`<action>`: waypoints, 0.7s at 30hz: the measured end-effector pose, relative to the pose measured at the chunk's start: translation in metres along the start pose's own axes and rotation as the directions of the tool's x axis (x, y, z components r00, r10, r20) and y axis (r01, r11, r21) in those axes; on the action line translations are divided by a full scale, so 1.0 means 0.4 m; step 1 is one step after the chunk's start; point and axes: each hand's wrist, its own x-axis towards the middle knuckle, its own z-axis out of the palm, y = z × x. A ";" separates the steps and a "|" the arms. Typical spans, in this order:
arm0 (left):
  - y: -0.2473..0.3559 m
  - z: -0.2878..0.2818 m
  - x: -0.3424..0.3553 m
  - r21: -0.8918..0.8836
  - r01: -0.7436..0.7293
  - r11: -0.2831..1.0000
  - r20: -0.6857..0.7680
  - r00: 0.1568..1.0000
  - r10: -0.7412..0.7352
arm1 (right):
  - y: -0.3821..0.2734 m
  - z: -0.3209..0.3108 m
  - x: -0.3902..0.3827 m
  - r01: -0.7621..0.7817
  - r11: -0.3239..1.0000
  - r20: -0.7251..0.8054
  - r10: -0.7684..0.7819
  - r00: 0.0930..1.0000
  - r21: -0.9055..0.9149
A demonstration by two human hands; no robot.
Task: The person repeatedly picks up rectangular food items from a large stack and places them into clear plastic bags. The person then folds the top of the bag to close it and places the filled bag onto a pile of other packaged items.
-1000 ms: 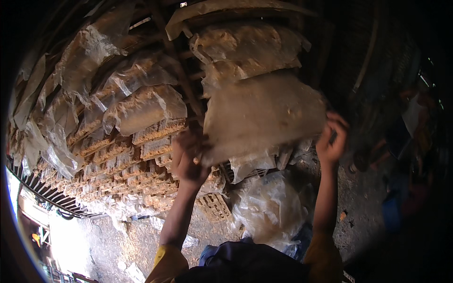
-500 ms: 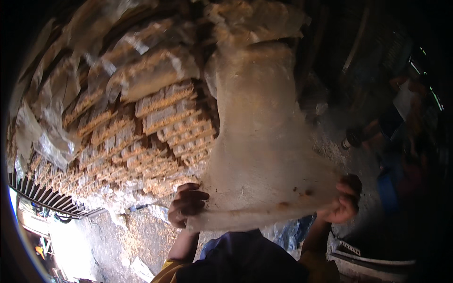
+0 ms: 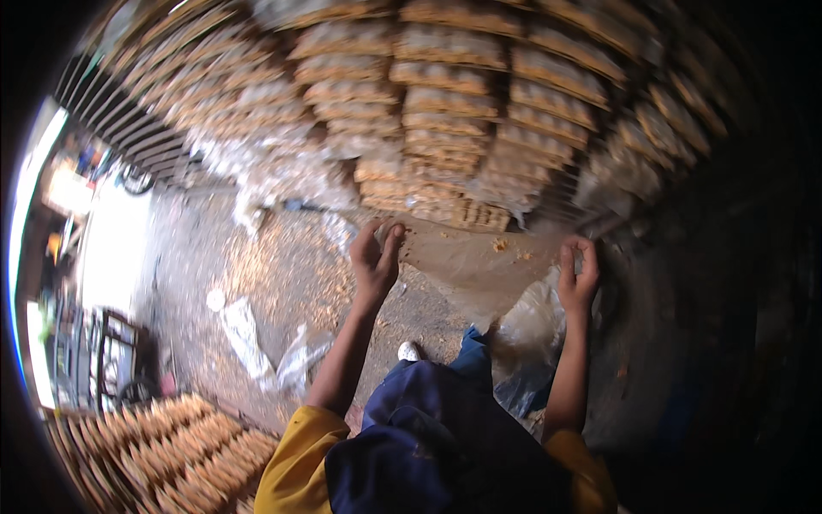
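Both arms reach forward from yellow sleeves. A translucent, brownish plastic sheet is stretched between my hands, with small orange-brown crumbs on it near the far edge. My left hand pinches its left corner, thumb against the fingers. At the right corner my right hand closes on the sheet in the same way. The sheet's lower part hangs toward a crumpled clear plastic bag on the floor, close to my right forearm. Whether they touch I cannot tell.
Ahead rise tall stacks of trays with plastic-wrapped pale goods. Brown crumbs litter the floor, where white plastic scraps lie left of me. More racked orange-brown pieces stand at the lower left. A dark cart frame is at the left.
My view has swung left toward the tray stacks. The sheet, earlier stretched upward off a long pale piece, now hangs lower and narrower between my hands. Both hands still grip it.
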 end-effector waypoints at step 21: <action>0.258 -0.526 0.024 0.582 -0.517 0.627 0.406 0.853 0.327 | -0.576 0.645 -0.008 -0.069 0.839 0.774 -0.464 0.431 0.540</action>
